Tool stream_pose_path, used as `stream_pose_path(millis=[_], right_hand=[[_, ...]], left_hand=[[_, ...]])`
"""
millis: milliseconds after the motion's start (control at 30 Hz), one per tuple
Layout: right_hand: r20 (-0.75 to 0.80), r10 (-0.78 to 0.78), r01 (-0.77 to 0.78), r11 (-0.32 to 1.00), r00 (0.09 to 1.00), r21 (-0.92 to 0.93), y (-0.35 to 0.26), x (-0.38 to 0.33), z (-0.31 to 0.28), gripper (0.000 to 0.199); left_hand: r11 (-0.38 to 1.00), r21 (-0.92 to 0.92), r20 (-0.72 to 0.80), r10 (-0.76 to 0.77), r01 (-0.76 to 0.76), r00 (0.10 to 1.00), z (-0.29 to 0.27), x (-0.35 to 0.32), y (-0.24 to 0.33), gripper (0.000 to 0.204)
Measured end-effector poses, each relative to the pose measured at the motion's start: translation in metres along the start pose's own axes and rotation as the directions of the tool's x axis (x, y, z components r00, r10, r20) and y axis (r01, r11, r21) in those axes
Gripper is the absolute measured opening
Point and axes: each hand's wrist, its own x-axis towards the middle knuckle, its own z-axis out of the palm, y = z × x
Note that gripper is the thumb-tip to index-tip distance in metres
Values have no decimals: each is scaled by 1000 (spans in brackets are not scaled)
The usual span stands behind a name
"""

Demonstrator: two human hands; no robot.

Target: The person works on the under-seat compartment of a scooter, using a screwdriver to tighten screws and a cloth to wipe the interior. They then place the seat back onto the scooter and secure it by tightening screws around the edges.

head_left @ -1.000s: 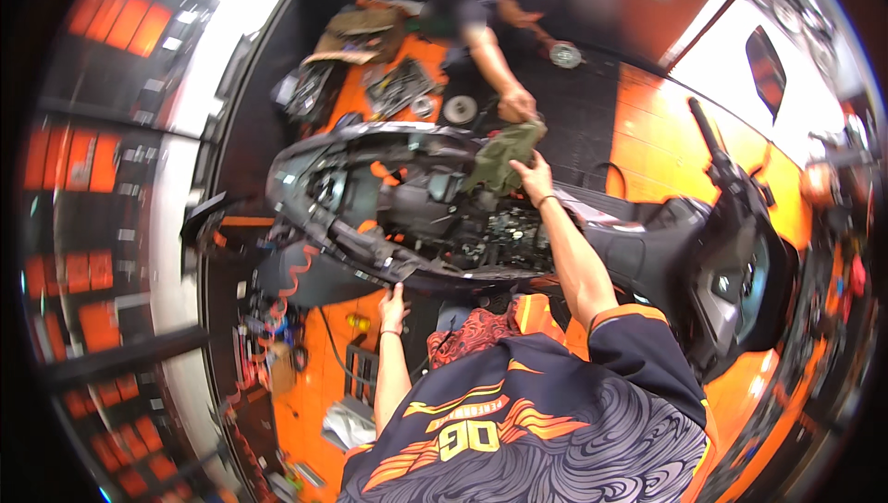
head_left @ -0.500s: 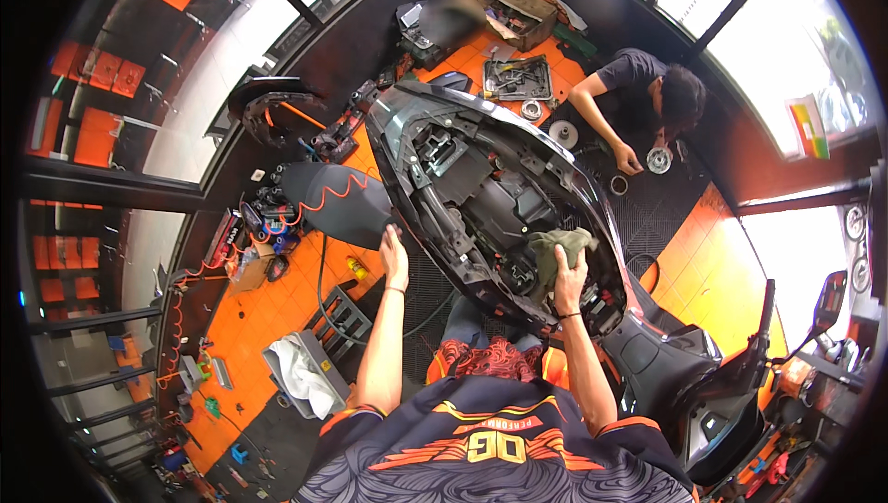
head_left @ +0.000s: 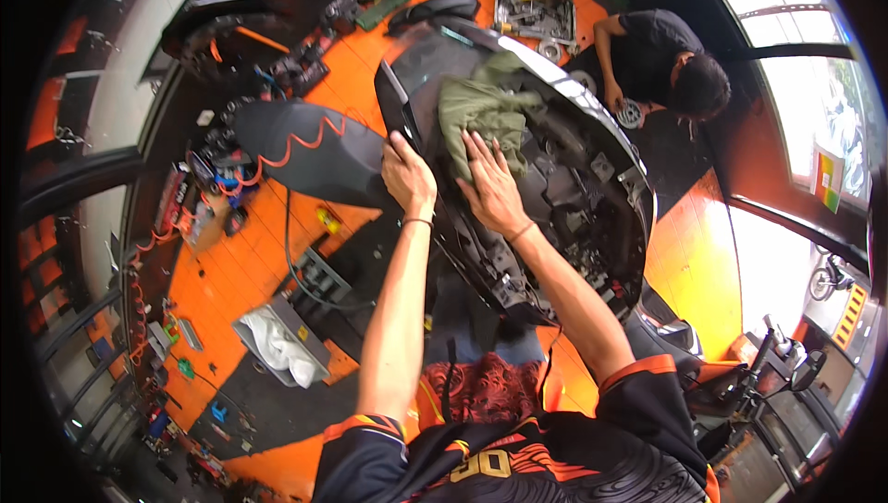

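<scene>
Fingers spread and laid flat, not clenched: that's the right hand [head_left: 492, 190] on the green cloth [head_left: 481, 110], which lies bunched across the rear of the stripped scooter [head_left: 578, 202], just above centre frame. To its left, the left hand [head_left: 407, 175] is at the side edge of the bodywork [head_left: 392, 92], fingers close together; the view there is poor, so whether they grip that edge or only rest by it, I can't tell. Wiping looks like the step in hand, the left perhaps steadying. Next move? It calls, I'd say, for a flat palm, even pressure and a path along the bodywork, loose folds kept clear of the exposed parts. Upper right, a co-worker [head_left: 661, 55] bends over a round metal part [head_left: 630, 115]; centre left, an orange coiled hose [head_left: 305, 143] crosses a dark seat-shaped piece [head_left: 333, 168].
</scene>
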Motion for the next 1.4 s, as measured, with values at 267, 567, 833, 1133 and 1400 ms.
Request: stream_pose_path(millis=[267,567,833,1133,1400], right_hand=[[552,-202,191,978,809,78,-7,-94,-13,30],[251,-74,-87,815,965,573,20,-116,-2,40],[547,543,-769,499,637,399,67,-254,-48,40],[478,460,-648,351,748,676,33,-157,-7,54],[412,334,-527,612,848,589,70,-190,8,58]], left_hand=[[993,-76,56,-91,95,994,-3,1,10,63],[999,-10,17,-52,53,998,0,5,0,74],[998,13,0,-60,60,998,0,7,6,76],[998,-8,-30,-66,66,997,1,6,5,75],[991,-98,20,-89,90,996,1,12,-3,72]])
